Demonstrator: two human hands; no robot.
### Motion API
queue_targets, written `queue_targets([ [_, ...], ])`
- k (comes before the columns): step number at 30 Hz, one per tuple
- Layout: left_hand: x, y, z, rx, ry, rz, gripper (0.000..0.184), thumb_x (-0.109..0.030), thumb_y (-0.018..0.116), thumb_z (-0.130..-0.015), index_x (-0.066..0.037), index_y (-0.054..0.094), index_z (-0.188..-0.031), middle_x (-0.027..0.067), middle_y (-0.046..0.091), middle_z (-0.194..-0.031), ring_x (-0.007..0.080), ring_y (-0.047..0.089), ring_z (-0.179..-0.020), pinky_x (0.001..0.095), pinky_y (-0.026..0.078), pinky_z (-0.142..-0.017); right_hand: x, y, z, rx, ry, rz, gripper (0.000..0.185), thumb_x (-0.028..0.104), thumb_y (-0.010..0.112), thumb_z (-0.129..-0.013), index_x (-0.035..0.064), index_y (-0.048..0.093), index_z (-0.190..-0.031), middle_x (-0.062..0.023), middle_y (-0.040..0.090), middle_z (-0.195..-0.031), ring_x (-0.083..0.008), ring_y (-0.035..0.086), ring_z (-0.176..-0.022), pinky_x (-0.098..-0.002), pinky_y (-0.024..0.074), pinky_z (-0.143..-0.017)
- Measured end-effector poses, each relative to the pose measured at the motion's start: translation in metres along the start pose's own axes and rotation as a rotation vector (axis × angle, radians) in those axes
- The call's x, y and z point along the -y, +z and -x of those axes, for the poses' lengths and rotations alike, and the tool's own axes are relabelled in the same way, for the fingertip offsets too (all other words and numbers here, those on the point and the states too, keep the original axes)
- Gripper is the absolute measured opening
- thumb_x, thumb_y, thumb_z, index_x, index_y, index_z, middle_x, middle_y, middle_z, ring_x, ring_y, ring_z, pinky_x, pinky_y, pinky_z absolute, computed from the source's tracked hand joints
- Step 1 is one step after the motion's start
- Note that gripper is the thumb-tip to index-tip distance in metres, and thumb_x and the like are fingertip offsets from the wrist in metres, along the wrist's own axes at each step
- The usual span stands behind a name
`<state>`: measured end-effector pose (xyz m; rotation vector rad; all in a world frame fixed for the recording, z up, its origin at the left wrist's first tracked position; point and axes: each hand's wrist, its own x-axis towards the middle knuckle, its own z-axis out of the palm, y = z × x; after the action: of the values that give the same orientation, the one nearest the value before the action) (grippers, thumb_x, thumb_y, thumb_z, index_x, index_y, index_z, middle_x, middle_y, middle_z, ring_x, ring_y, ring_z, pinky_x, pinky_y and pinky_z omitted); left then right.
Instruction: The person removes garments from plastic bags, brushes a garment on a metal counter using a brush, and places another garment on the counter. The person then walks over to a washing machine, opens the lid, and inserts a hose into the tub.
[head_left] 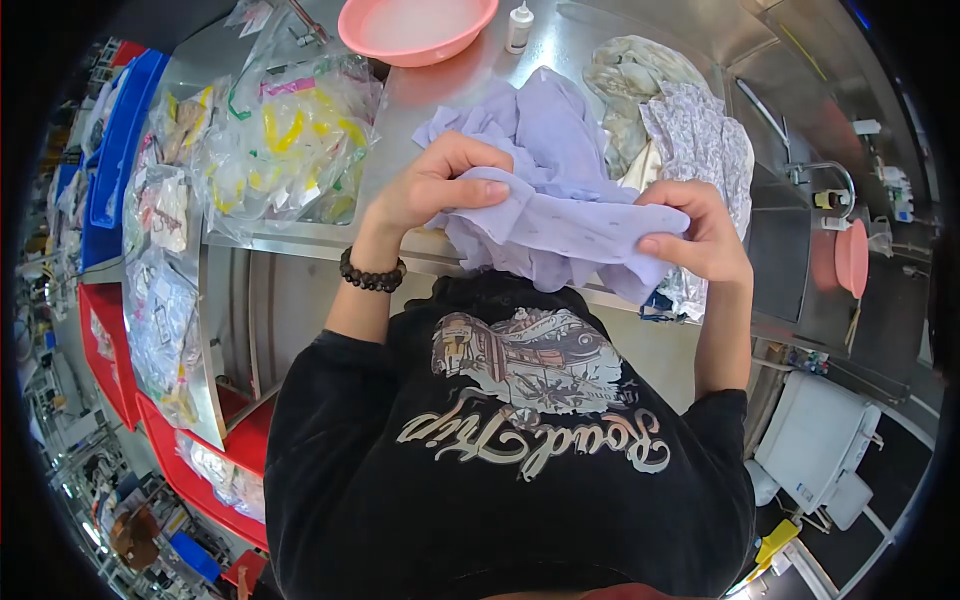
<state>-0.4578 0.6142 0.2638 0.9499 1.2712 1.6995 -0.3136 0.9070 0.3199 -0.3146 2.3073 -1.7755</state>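
Note:
A thin lavender garment (550, 160) lies bunched on the steel counter, and one band of it is stretched between my two hands. My left hand (440, 182), with a dark beaded bracelet at the wrist, pinches the left end of that band between thumb and fingers. Its right end is gripped by my right hand (705, 235), thumb on top and fingers behind. Small faint marks show along the stretched band. Just beyond my right hand sit a patterned grey-white cloth (695, 140) and a crumpled pale greenish cloth (635, 85).
A pink basin (415, 55) of cloudy liquid stands at the back, beside a small white bottle (519, 28). Clear plastic bags (290, 140) with yellow markings pile up at left. Blue (125, 150) and red bins (105, 350) line the left edge. A faucet (835, 180) is at right.

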Motion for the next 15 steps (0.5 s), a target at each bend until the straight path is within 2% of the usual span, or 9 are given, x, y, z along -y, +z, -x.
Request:
queue_targets([
  [5, -0.012, 0.000, -0.002, 0.044, -0.044, -0.036, 0.017, -0.011, 0.064, -0.087, 0.001, 0.063, -0.075, -0.0046, 0.053, -0.068, 0.0067, 0.038, -0.058, 0.0179, 0.030, -0.056, 0.006, -0.005, 0.008, -0.045, -0.077, -0.097, 0.036, -0.001, 0.078, -0.066, -0.0001, 0.070, -0.102, -0.0051, 0.068, -0.082, -0.0135, 0.054, -0.066, -0.0223, 0.0451, -0.066],
  [9, -0.034, 0.015, -0.001, -0.015, 0.013, -0.289, 0.013, -0.011, 0.069, -0.081, 0.001, 0.066, -0.077, -0.0035, 0.054, -0.063, 0.0077, 0.038, -0.054, 0.0204, 0.030, -0.050, 0.023, -0.007, 0.017, -0.081, -0.117, 0.074, 0.049, -0.004, 0.080, -0.059, -0.0007, 0.071, -0.107, -0.0073, 0.070, -0.087, -0.0144, 0.057, -0.068, -0.0238, 0.0463, -0.065],
  [15, -0.036, 0.029, 0.006, -0.093, 0.092, -0.465, 0.009, -0.005, 0.074, -0.075, 0.000, 0.067, -0.078, -0.0032, 0.056, -0.064, 0.0094, 0.039, -0.054, 0.0210, 0.031, -0.051, 0.037, -0.003, 0.028, -0.171, -0.073, 0.210, 0.055, -0.004, 0.081, -0.054, -0.0012, 0.071, -0.108, -0.0084, 0.070, -0.087, -0.0147, 0.057, -0.069, -0.0248, 0.0466, -0.065],
])
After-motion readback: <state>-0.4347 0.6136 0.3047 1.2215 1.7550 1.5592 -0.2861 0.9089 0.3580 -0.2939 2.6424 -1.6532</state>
